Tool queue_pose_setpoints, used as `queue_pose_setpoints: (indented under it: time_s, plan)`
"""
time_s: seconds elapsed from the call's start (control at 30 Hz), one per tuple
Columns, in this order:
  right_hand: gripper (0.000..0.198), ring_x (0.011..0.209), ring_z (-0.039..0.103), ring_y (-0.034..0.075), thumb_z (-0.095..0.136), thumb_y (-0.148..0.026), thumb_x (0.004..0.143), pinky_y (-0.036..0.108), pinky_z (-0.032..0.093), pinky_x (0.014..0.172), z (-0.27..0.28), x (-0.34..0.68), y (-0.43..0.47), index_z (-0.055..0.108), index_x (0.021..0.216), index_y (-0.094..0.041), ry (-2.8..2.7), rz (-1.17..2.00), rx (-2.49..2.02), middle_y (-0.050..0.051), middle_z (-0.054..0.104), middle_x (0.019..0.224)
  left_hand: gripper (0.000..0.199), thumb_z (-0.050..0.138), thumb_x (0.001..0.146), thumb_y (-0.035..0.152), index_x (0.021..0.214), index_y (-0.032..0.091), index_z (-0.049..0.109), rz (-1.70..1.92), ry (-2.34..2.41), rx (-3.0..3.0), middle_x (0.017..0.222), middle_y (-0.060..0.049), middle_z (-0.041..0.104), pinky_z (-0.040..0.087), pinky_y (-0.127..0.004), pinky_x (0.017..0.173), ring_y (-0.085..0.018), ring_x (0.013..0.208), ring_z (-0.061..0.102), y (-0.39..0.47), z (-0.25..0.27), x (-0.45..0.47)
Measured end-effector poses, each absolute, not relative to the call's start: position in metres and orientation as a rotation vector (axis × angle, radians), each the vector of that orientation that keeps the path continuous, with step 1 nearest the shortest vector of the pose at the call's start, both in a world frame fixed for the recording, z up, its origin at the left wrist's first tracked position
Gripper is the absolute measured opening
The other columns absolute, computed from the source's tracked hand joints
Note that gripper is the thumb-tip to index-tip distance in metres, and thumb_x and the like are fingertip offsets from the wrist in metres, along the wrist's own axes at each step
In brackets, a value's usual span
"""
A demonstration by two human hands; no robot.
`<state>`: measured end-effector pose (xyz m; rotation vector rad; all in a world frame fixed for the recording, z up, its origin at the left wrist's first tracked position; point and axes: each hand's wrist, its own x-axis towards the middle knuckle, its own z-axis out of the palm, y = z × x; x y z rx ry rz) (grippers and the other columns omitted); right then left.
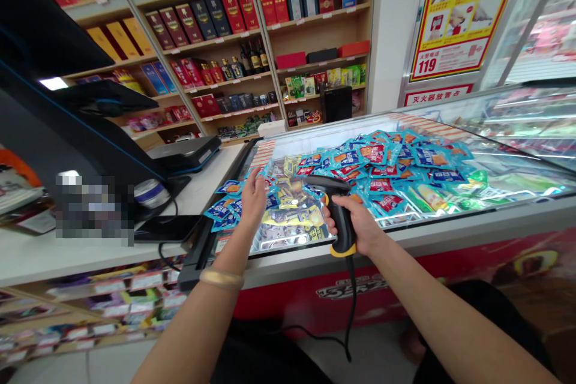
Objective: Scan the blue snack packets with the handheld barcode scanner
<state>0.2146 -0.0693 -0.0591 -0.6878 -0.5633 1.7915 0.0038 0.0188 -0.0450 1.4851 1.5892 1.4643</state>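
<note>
Below, freezer (450, 235) of yellow packs (294, 217), blue packets (375, 155) atop, scanner (344, 228) held

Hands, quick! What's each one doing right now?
Left hand: beside blue snack packets; can't tell whether it grips one.
Right hand: closed, holding the black-and-yellow barcode scanner.
</note>
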Motion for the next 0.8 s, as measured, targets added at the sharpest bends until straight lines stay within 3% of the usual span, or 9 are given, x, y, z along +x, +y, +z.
queue_pose_setpoints:
  time_s: [0.1, 0.27, 0.53, 0.8]
  plan:
    - [0.011, 0.045, 0.049, 0.009, 0.062, -0.027, 0.078, 0.018, 0.042, 0.038, -0.059, 0.215, -0.069, 0.061, 0.08, -0.016, -0.572, 1.786, -0.686, 0.0, 0.057, 0.06, 0.047, 0.028, 0.094, 0.037, 0.121, 0.015, 0.059, 1.359, 1.137, 0.976, 0.11, -0.014, 0.072, 0.054, -0.048, 0.094, -0.026, 0.103, 0.07, 0.013, -0.052, 0.022]
    - [0.013, 0.046, 0.049, 0.009, 0.062, -0.028, 0.077, 0.018, 0.041, 0.039, -0.06, 0.215, -0.069, 0.061, 0.08, -0.015, -0.587, 1.801, -0.687, 0.0, 0.057, 0.061, 0.042, 0.032, 0.093, 0.036, 0.11, 0.015, 0.063, 1.28, 0.956, 0.915, 0.096, -0.012, 0.076, 0.056, -0.048, 0.091, -0.026, 0.102, 0.071, 0.004, -0.064, 0.033]
    - [0.018, 0.048, 0.049, 0.009, 0.067, -0.032, 0.072, 0.018, 0.041, 0.04, -0.063, 0.216, -0.072, 0.06, 0.08, -0.017, -0.649, 1.797, -0.57, 0.0, 0.059, 0.063, 0.044, 0.043, 0.089, 0.051, 0.098, 0.016, 0.07, 1.242, 0.958, 1.327, 0.102, -0.013, 0.075, 0.057, -0.049, 0.091, -0.033, 0.113, 0.066, 0.002, -0.08, 0.03]
    - [0.017, 0.048, 0.049, 0.009, 0.068, -0.03, 0.072, 0.019, 0.042, 0.04, -0.061, 0.216, -0.073, 0.059, 0.077, -0.017, -0.668, 1.764, -0.593, 0.0, 0.058, 0.063, 0.058, 0.03, 0.092, 0.057, 0.108, 0.017, 0.069, 1.19, 1.096, 1.464, 0.107, -0.012, 0.073, 0.057, -0.05, 0.091, -0.032, 0.116, 0.064, 0.0, -0.077, 0.032]
